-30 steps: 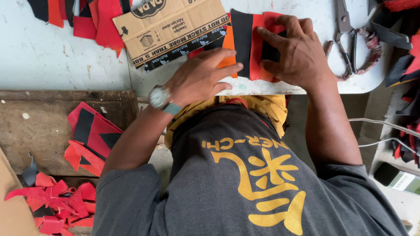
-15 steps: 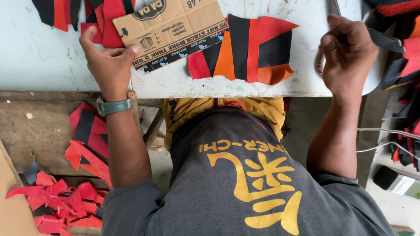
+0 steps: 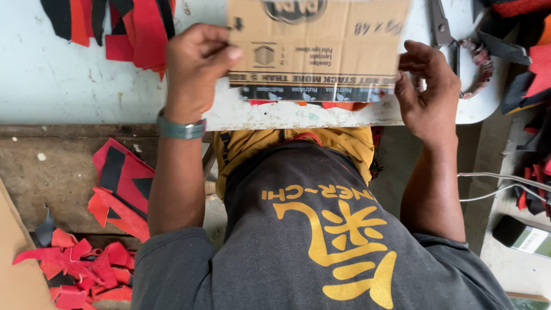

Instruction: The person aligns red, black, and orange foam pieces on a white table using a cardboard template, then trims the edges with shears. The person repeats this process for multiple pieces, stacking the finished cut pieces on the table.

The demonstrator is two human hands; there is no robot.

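Note:
A brown cardboard sheet (image 3: 321, 43) lies flat over the near edge of the pale table (image 3: 69, 86). My left hand (image 3: 195, 66) pinches its left edge between thumb and fingers. My right hand (image 3: 427, 92) rests against its right edge with the fingers curled around it. Only thin slivers of red and orange fabric pieces (image 3: 338, 105) show under the cardboard's near edge; the remainder of them is hidden beneath it.
Scissors (image 3: 445, 28) lie on the table right of the cardboard. Red and black fabric pieces (image 3: 126, 28) sit at the table's far left. More red scraps (image 3: 86, 264) and cut pieces (image 3: 123, 183) lie on the floor at left. Dark and red fabric (image 3: 531, 63) is piled at right.
Both hands left the red, black and orange fabric pieces, rose, then took the cardboard sheet. The sheet moved from the table's back onto those pieces, covering them.

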